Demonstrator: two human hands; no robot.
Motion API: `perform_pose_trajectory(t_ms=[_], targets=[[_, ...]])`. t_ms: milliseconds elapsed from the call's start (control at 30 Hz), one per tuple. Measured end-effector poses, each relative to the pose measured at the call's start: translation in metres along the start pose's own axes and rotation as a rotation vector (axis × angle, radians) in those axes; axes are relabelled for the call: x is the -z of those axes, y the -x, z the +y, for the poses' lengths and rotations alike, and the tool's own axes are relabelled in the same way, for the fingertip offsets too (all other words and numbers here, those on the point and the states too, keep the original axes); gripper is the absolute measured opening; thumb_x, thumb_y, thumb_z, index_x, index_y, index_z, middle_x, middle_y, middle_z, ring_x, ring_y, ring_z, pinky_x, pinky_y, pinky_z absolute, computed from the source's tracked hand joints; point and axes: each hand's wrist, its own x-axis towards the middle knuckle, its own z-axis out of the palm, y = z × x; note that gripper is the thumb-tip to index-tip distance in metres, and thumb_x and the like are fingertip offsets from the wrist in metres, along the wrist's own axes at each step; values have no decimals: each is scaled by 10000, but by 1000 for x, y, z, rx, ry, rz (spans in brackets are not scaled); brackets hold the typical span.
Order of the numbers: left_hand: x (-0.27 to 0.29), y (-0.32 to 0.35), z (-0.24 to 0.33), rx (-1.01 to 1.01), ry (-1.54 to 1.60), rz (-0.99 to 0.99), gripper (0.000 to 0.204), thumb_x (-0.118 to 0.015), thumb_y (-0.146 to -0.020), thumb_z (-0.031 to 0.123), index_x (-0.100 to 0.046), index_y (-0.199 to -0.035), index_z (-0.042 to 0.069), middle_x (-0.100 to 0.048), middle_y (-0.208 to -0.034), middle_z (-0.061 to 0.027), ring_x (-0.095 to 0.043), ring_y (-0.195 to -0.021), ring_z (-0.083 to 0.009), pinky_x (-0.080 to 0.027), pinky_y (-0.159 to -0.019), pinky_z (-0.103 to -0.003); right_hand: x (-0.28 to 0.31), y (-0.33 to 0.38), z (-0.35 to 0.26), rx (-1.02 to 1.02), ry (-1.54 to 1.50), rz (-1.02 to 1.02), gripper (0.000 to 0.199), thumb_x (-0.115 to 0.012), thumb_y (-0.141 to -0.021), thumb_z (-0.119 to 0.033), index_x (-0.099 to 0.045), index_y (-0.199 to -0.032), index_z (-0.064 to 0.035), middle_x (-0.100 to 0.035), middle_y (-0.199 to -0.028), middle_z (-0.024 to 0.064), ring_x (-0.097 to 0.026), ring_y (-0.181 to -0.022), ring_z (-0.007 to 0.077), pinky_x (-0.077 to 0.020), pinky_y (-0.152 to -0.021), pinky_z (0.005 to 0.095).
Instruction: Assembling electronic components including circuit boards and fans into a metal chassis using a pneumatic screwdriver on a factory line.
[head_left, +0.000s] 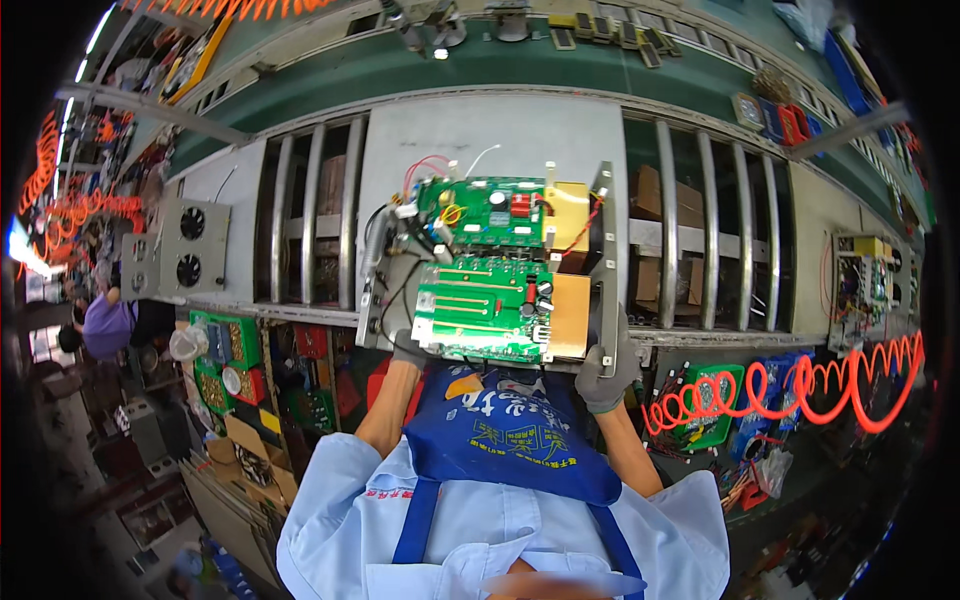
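An open metal chassis [608,255] with two green circuit boards lies in front of me, its near end overhanging the bench's front edge. The far board [480,208] carries a red part and yellow wires; the near board [465,305] has pale strips and capacitors. Copper-coloured plates [571,315] lie along their right side, black cables and a grey coiled sleeve [376,245] along the left. My gloved right hand [605,380] is closed on the chassis's near right corner. At the near left corner, my gloved left hand [408,350] grips the chassis, its fingers mostly hidden by cables and metal.
Metal rollers [320,215] flank the pale bench plate [400,130], with more rollers [705,230] on the right. A fan panel [190,245] stands left, another unit [865,280] right. A red coiled hose [800,395] hangs over parts bins [712,420]. Another person [110,325] is far left.
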Motion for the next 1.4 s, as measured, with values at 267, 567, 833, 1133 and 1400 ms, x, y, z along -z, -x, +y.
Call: perform_pose_trajectory(t_ms=[267, 567, 833, 1133, 1400], targets=[[-15, -35, 27, -14, 2, -120, 533, -401, -864, 236, -439, -1361, 48, -536, -1320, -156, -480, -1241, -344, -358, -1074, -484, -27, -13, -17, 14, -78, 70, 659, -467, -725, -38, -386, -1354, 145, -626, -1085, 239, -658, -795, 275, -512, -660, 342], [-18, -55, 57, -180, -795, -193, 500, -379, -919, 275, -454, -1381, 98, -555, -1332, -107, -503, -1239, -293, -386, -1064, -413, -5, -62, 52, -547, -801, 23, 738, -198, -983, -532, -371, -1389, 61, -410, -1427, 215, -423, -1307, 317, -307, -1089, 425], [21, -76, 53, -148, -775, -186, 340, -447, -937, 254, -614, -1177, 81, -625, -1213, -104, -550, -1185, -185, -457, -968, -313, -86, -183, 185, -765, -1112, 105, 475, -410, -1002, -435, -528, -653, -134, -486, -589, -25, -452, -542, 101, -399, -530, 265], [30, -113, 4, -243, -1142, -70, 314, -535, -894, 210, -613, -1166, 75, -652, -1148, -85, -595, -1097, -200, -486, -910, -324, -86, -209, 168, -787, -1137, -216, 581, -413, -927, -445, -332, -449, -124, -320, -423, 49, -330, -426, 211, -279, -457, 345], [-4, -177, -20, -359, -1977, -166, 317, -614, -856, 171, -613, -1157, 71, -676, -1090, -67, -635, -1019, -213, -512, -859, -333, -118, -341, 179, -704, -938, -347, 542, -363, -957, -377, -430, -527, -54, -446, -524, 101, -428, -550, 248, -368, -593, 378]])
